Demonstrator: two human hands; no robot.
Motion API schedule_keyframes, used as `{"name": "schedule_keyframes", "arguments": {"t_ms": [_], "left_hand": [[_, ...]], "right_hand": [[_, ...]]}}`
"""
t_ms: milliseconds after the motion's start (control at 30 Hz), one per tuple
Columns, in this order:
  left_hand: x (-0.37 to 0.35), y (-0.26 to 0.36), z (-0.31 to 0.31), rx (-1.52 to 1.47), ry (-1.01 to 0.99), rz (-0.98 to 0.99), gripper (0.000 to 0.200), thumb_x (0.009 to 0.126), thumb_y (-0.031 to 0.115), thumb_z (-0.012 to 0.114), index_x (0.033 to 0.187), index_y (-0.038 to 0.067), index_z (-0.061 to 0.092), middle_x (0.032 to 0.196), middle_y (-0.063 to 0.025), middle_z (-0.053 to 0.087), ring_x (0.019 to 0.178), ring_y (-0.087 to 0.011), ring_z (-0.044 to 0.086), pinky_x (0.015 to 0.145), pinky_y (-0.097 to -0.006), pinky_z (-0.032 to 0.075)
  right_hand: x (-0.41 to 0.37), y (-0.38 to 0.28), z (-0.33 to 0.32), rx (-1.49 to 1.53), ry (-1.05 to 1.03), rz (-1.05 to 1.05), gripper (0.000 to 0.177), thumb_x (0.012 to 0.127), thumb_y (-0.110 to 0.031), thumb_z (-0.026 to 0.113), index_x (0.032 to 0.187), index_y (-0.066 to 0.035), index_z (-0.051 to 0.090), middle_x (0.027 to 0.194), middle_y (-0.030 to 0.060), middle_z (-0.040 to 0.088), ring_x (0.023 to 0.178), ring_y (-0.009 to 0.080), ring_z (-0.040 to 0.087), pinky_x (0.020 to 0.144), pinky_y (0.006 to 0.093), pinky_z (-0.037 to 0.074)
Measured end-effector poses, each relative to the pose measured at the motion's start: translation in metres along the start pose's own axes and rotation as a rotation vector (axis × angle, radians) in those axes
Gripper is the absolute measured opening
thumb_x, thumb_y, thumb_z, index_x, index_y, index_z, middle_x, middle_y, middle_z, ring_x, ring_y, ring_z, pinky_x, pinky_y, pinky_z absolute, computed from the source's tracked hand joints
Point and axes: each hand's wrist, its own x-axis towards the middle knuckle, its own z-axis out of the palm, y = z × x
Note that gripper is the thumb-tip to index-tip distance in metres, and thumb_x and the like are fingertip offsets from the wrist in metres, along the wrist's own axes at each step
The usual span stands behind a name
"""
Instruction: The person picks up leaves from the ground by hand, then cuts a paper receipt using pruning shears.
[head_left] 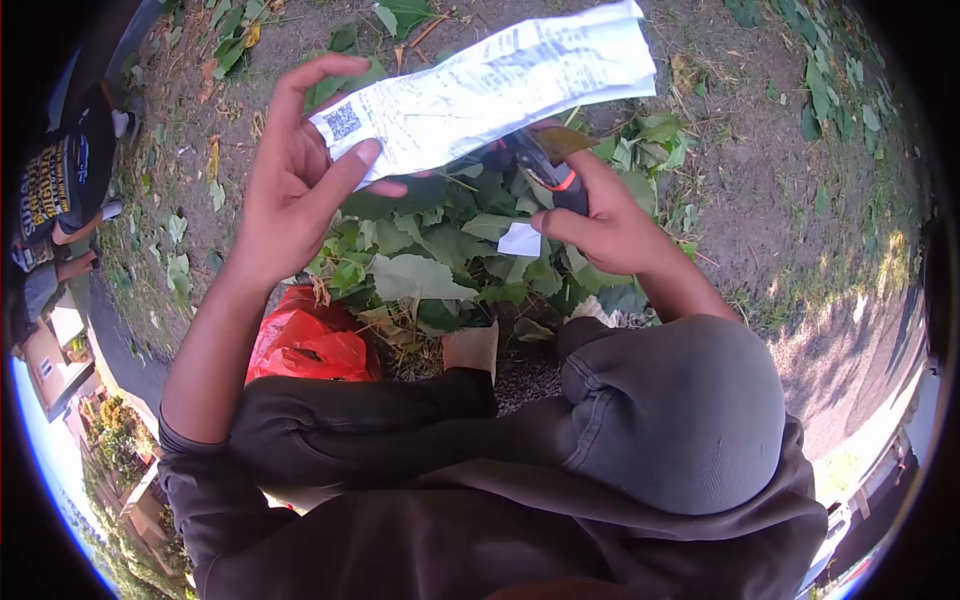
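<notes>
A long, creased white printed paper (490, 90) with a square code at its left end is pinched between the thumb and fingers of my left hand (305, 180). To its lower right, my right hand (610, 215) is wrapped round dark-handled pruning shears (548, 172) with orange-red trim. A small white scrap (520, 239) shows at the thumb tip of that hand. Beneath both hands lies a heap of cut green leaves (440, 245). The shears' blades are partly hidden behind the paper.
A red plastic bag (310, 340) rests on the ground left of the leaf heap. My bent knee (690, 410) is at the lower right. Another person (65, 180) in a dark printed shirt is at the far left. Leaves and grass dot the soil (750, 170).
</notes>
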Motion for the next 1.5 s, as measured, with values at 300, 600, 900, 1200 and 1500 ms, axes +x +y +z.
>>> {"name": "schedule_keyframes", "arguments": {"t_ms": [300, 600, 900, 1200, 1500], "left_hand": [[0.004, 0.002, 0.005, 0.015, 0.016, -0.113, 0.059, 0.098, -0.007, 0.053, 0.153, 0.010, 0.045, 0.146, -0.0136, 0.053, 0.116, -0.0275, 0.070, 0.083, -0.0330, 0.068], [0.000, -0.017, -0.009, 0.202, -0.145, -0.210, 0.053, 0.092, 0.001, 0.064, 0.143, 0.002, 0.053, 0.135, -0.0112, 0.061, 0.122, -0.0181, 0.062, 0.102, -0.0328, 0.052], [0.010, -0.003, -0.006, 0.141, -0.135, -0.241, 0.029, 0.097, 0.023, 0.075, 0.113, -0.001, 0.070, 0.114, -0.0065, 0.070, 0.103, -0.0122, 0.067, 0.093, -0.0281, 0.051], [0.013, -0.018, -0.008, 0.066, -0.078, -0.338, 0.021, 0.102, 0.009, 0.069, 0.120, 0.000, 0.063, 0.111, -0.0078, 0.076, 0.095, -0.0064, 0.069, 0.085, -0.0232, 0.053], [0.010, -0.014, -0.017, 0.080, -0.018, -0.202, 0.022, 0.103, 0.008, 0.068, 0.120, 0.002, 0.056, 0.110, -0.0084, 0.076, 0.094, -0.0061, 0.069, 0.080, -0.0216, 0.055]], "right_hand": [[0.004, 0.017, 0.008, -0.076, 0.091, -0.149, 0.065, 0.085, -0.015, 0.066, 0.146, -0.003, 0.047, 0.126, 0.0205, 0.062, 0.116, 0.0320, 0.063, 0.102, 0.0420, 0.047], [0.005, 0.018, 0.004, -0.207, 0.282, 0.013, 0.043, 0.092, -0.028, 0.074, 0.121, 0.000, 0.057, 0.091, 0.0178, 0.067, 0.081, 0.0308, 0.066, 0.078, 0.0434, 0.052], [0.004, 0.022, 0.010, -0.293, 0.269, -0.004, 0.043, 0.091, -0.029, 0.074, 0.117, 0.000, 0.057, 0.087, 0.0182, 0.067, 0.075, 0.0322, 0.066, 0.072, 0.0438, 0.051], [0.003, 0.023, 0.010, -0.300, 0.173, 0.062, 0.040, 0.092, -0.031, 0.075, 0.113, 0.000, 0.060, 0.086, 0.0180, 0.068, 0.074, 0.0308, 0.066, 0.071, 0.0429, 0.051], [0.000, 0.023, 0.007, 0.027, -0.126, 0.158, 0.049, 0.098, -0.012, 0.068, 0.143, 0.002, 0.054, 0.127, 0.0096, 0.070, 0.116, 0.0148, 0.063, 0.100, 0.0337, 0.050]]}}
